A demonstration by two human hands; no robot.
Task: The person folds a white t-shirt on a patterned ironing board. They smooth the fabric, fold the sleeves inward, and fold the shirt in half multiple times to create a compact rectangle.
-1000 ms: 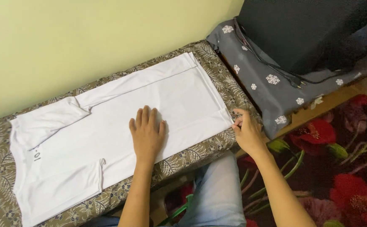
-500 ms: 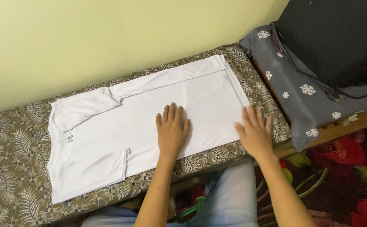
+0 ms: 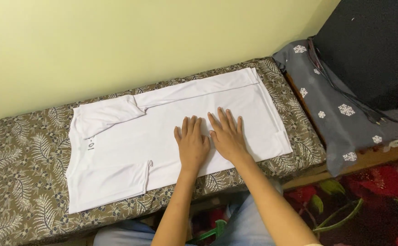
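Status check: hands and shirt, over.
Left hand and right hand flat, side by side on white shirt. Shirt spread on patterned bench, sleeves folded in. Nothing on top.

The black box (image 3: 372, 45) top right runs off the edge, so can't tell what it is. The rug (image 3: 372, 196) and patterned tabletop (image 3: 21, 182) get cropped too.

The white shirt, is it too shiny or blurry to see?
Head view: the white shirt is evenly lit, bright with no glare, folds sharp; the left hand and right hand look crisp, casting faint shadows; the black box is too dark for detail.
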